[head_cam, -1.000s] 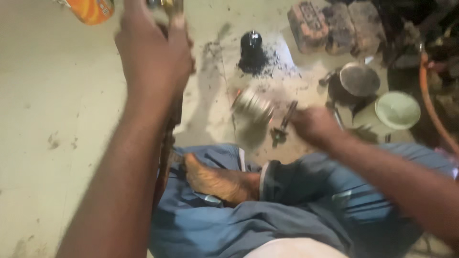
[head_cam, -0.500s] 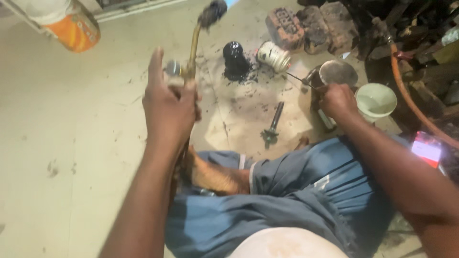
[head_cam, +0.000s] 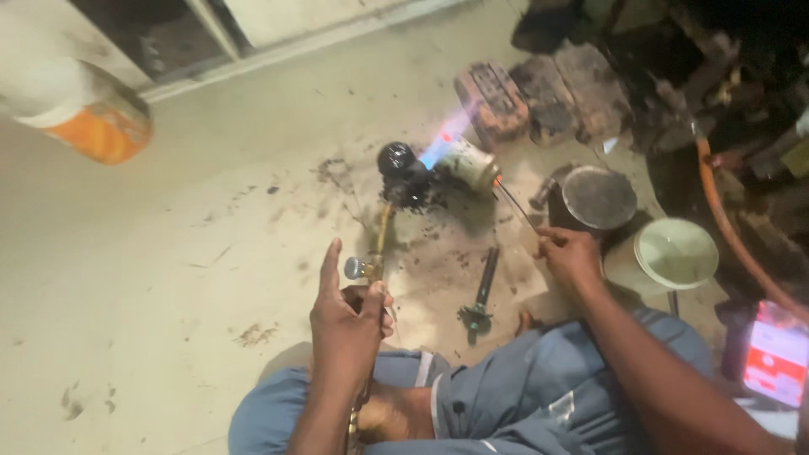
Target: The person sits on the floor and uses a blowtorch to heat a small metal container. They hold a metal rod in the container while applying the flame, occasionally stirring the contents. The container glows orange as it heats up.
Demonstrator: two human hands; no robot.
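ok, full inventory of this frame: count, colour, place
torch: 1, brass, in left hand, blue flame at its tip
black round part: 1, floor centre, by the flame
pale cylinder: 1, right of the black part
thin rod: 1, dark with glowing tip, in right hand
dark tool: 1, lying on floor between the hands
bricks: about 3, reddish-brown, top centre
metal tin: 1, grey, right of the rod
round lid: 1, pale green, right
hose: 1, orange, far right
orange-white container: 1, top left
left hand: gripping torch, forefinger raised
right hand: pinching rod
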